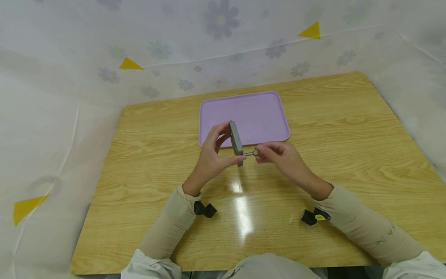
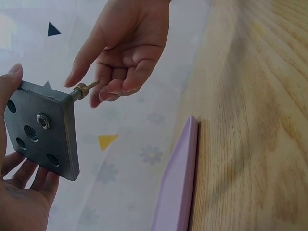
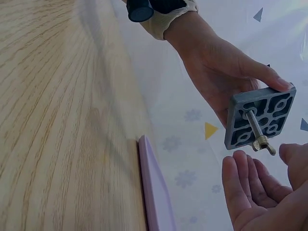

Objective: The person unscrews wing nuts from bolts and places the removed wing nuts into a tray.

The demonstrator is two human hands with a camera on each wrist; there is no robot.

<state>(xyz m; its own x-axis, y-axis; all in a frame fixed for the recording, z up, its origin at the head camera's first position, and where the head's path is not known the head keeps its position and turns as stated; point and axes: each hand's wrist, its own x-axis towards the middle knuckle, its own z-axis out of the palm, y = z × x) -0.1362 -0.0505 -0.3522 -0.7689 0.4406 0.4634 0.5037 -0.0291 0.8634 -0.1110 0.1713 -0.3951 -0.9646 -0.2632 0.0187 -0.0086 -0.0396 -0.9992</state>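
My left hand (image 1: pixel 213 157) holds a grey square plate (image 1: pixel 235 137) on edge above the table, thumb on one side and fingers on the opposite side. A threaded bolt (image 3: pixel 254 122) runs through one corner hole. Its round socket head (image 2: pixel 44 121) sits against the plate's flat face, among several other holes. From the ribbed face the shank sticks out towards my right hand (image 1: pixel 287 161). A brass wing nut (image 3: pixel 261 143) is on the bolt's far end. Around that nut my right thumb and fingers are spread apart, fingertips close by it in both wrist views.
A shallow lilac tray (image 1: pixel 249 112) lies on the wood-grain table (image 1: pixel 150 155) behind my hands. Black wrist cameras hang from both sleeves, the left camera (image 1: pixel 205 209) and the right camera (image 1: pixel 313 216). A flowered white curtain (image 1: pixel 195 42) with yellow triangles surrounds the table.
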